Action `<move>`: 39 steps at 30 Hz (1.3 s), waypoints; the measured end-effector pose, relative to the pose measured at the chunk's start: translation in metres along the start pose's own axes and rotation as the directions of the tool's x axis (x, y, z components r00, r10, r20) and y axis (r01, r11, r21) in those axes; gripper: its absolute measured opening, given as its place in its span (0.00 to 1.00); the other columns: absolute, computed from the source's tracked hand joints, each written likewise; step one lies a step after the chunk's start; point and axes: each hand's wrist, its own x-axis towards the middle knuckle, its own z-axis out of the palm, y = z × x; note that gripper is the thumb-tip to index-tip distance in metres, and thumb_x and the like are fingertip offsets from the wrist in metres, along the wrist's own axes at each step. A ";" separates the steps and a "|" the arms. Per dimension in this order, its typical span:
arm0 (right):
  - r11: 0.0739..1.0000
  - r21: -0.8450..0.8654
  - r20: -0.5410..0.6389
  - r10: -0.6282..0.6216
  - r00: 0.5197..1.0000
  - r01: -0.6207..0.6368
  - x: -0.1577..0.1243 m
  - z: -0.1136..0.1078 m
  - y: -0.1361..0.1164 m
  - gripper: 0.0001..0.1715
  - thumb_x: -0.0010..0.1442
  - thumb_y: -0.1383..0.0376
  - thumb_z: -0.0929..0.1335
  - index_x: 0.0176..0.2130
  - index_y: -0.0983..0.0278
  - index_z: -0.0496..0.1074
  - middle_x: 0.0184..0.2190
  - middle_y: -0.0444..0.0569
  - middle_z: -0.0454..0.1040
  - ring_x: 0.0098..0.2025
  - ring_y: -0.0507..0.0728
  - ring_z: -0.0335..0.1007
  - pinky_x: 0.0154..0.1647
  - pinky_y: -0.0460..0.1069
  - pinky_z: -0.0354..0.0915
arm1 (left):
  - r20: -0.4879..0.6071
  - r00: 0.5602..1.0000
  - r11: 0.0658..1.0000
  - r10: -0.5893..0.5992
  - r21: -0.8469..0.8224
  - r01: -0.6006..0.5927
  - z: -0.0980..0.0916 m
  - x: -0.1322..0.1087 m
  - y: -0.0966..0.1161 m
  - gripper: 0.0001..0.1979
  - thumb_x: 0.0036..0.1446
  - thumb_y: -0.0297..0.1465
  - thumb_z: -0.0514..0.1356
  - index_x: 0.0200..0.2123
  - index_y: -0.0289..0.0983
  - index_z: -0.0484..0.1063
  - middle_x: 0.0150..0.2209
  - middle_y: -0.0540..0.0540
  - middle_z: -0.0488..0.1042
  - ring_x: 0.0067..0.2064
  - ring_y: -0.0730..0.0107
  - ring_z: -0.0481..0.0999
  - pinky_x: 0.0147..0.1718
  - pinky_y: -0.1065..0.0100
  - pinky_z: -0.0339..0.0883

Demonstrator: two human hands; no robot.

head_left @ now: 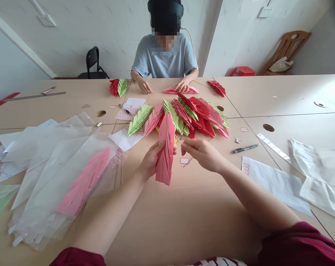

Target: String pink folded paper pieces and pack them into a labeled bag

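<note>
A long piece of pleated pink folded paper (165, 159) stands nearly upright in my left hand (152, 157), the thumb across its front and the fingers behind. Just to its right, my right hand (199, 153) is closed in a pinch, apart from the paper's face. What the pinch holds, if anything, is too small to make out; a thin dark line shows on the table below it. Beyond both hands lies a pile of similar folded papers in red (204, 111), green (140, 119) and pink (154, 119).
Clear plastic bags (54, 166), one around a pink folded paper (84, 184), cover the left side. On the right are a pen (245, 149), a white sheet (275, 184) and a white plastic bag (317, 177). Across the table a person (164, 59) handles another pink folded paper (193, 90).
</note>
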 end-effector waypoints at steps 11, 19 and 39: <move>0.999 -0.037 0.234 0.019 0.972 -0.011 -0.010 0.036 -0.005 0.19 0.67 0.58 0.58 0.29 0.62 0.67 0.20 0.39 0.60 0.22 0.49 0.53 0.29 0.45 0.53 | -0.180 0.946 0.910 0.269 -0.274 -0.311 -0.012 0.011 0.024 0.13 0.63 0.37 0.57 0.34 0.33 0.73 0.31 0.49 0.75 0.29 0.79 0.75 0.33 0.79 0.70; 1.000 -0.006 0.300 -0.009 0.954 0.011 -0.012 0.055 0.000 0.19 0.68 0.59 0.57 0.28 0.62 0.65 0.21 0.39 0.61 0.25 0.49 0.55 0.36 0.46 0.55 | -0.351 0.911 0.854 0.214 -0.386 -0.349 -0.012 0.010 0.031 0.10 0.64 0.33 0.55 0.37 0.34 0.73 0.32 0.51 0.79 0.33 0.80 0.79 0.36 0.82 0.72; 0.964 0.211 0.306 0.092 0.948 -0.161 -0.001 0.065 0.021 0.22 0.67 0.55 0.57 0.31 0.64 0.70 0.19 0.38 0.53 0.21 0.48 0.49 0.25 0.44 0.51 | 0.018 0.996 0.910 0.084 -0.408 -0.070 0.028 -0.021 0.018 0.27 0.59 0.54 0.51 0.52 0.42 0.68 0.38 0.44 0.74 0.41 0.64 0.76 0.44 0.58 0.71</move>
